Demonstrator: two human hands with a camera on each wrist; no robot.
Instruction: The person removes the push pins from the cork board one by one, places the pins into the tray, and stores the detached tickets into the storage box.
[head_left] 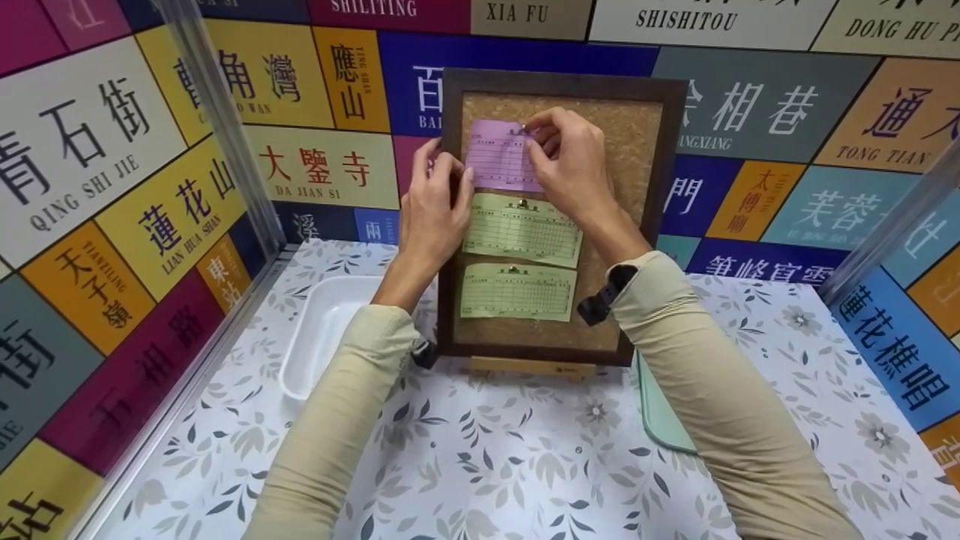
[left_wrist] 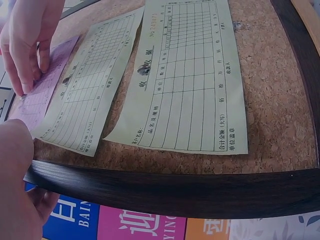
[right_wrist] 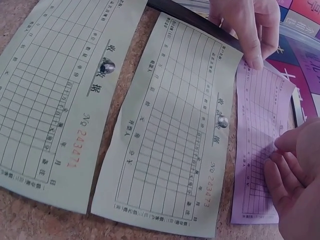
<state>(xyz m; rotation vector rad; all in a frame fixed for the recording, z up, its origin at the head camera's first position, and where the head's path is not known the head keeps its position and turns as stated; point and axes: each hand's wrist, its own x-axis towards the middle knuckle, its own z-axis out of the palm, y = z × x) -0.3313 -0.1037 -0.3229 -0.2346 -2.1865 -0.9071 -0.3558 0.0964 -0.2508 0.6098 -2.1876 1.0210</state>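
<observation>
A cork board (head_left: pixel 634 165) in a dark wooden frame leans upright before me. My left hand (head_left: pixel 435 206) grips the frame's left edge, thumb in front and fingers round behind, beside a pink receipt slip (head_left: pixel 495 161). At the top of that slip, my right hand (head_left: pixel 574 161) pinches a small push pin (head_left: pixel 524 129) against the board; the fingertips partly hide it. Below hang two pale green receipt slips, an upper one (head_left: pixel 517 236) and a lower one (head_left: pixel 517 296). Each is held by a round metal pin, as the right wrist view shows on the nearer slip (right_wrist: pixel 165 125).
A small wooden stand (head_left: pixel 532 367) supports the board. On the left of the flower-patterned tabletop (head_left: pixel 510 465) lies a white tray (head_left: pixel 296 352). A pale green flat object (head_left: pixel 664 416) is partly hidden by my right sleeve. Sign-covered walls (head_left: pixel 322 169) enclose the table.
</observation>
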